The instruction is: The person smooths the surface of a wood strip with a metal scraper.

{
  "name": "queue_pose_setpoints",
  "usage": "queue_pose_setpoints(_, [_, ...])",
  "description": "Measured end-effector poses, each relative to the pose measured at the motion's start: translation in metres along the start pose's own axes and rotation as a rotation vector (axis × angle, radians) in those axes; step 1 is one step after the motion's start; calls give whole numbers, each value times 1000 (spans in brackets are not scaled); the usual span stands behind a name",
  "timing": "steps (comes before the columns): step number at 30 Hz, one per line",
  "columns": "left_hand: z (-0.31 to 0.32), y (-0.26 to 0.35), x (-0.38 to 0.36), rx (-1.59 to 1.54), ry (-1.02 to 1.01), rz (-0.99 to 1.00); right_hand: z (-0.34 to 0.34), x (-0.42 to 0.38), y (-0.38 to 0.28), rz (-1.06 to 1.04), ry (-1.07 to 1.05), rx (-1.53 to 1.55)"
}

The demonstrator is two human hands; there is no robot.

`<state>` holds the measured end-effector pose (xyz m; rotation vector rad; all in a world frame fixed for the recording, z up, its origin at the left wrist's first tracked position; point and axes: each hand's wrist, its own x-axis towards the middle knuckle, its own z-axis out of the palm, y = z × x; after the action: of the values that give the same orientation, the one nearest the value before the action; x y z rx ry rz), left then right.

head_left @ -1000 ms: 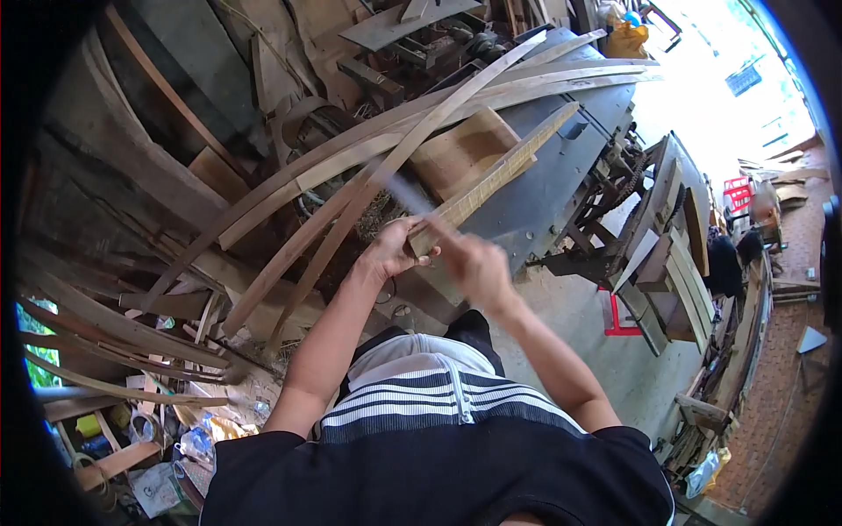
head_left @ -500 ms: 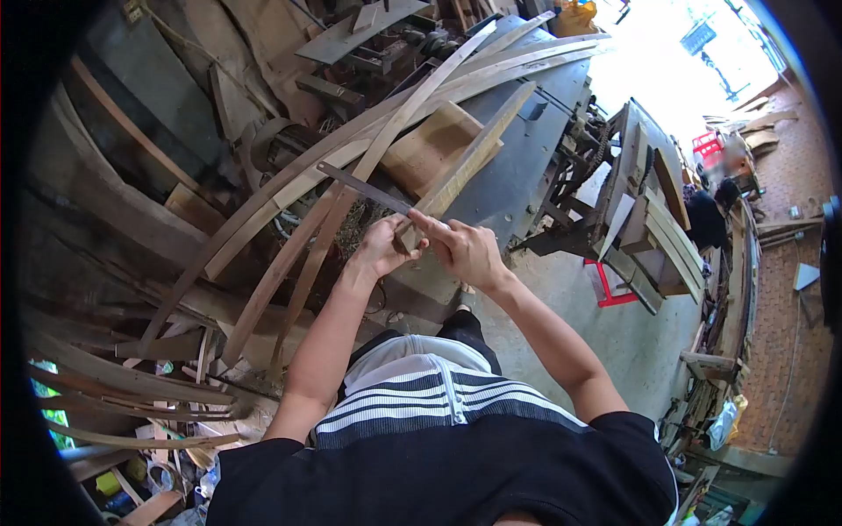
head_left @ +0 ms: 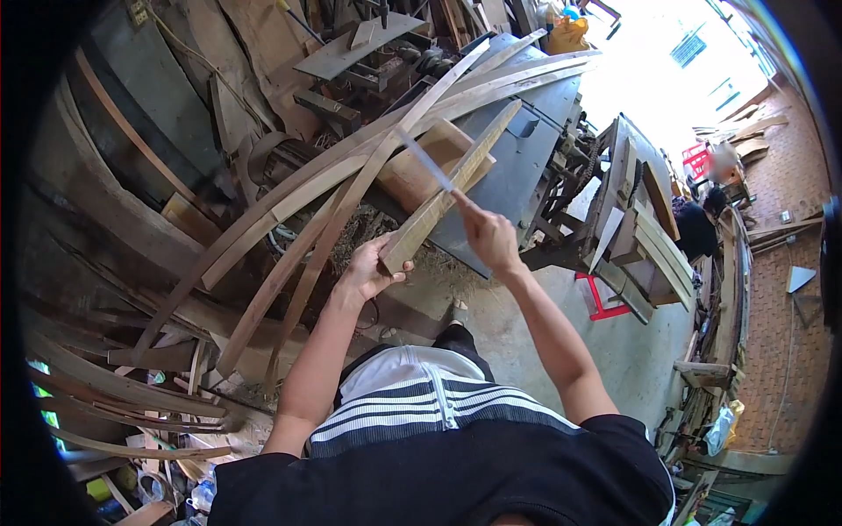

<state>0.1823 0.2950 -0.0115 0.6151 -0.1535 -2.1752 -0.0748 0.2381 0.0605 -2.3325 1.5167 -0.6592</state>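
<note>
My left hand [head_left: 373, 270] is wrapped round the near end of a long wooden piece [head_left: 430, 215], which slants up and away to the right over a metal table. In my right hand [head_left: 491, 237] is a narrow, flat metal blade [head_left: 423, 158], its handle hidden in my fingers. The blade points up and left, across or just above the wooden piece; whether they touch I cannot tell. Beneath the far part of the wood lies a wide, light wooden block [head_left: 412, 175].
Long curved wooden strips [head_left: 351, 145] cross the metal table [head_left: 539, 131] and hang off to the left. A machine frame with planks [head_left: 649, 250] stands at the right, above a red stool [head_left: 601, 298]. Farther right is a person in dark clothes [head_left: 695, 230].
My right hand and the blade have moved right and slightly down, away from my left hand. My left hand has shifted slightly down and left with the wood's near end.
</note>
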Motion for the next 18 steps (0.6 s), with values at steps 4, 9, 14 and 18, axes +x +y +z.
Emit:
queue_pose_setpoints(4, [0, 2, 0, 1, 3, 13, 14, -19, -26, -213, -17, 106])
queue_pose_setpoints(9, [-6, 1, -5, -25, 101, 2, 1, -6, -11, -190, -51, 46])
queue_pose_setpoints(14, [-2, 7, 0, 7, 95, 7, 10, 2, -7, -187, 36, -60])
queue_pose_setpoints(18, [-1, 9, -12, 95, 216, 34, 10, -6, -17, -364, -100, 22])
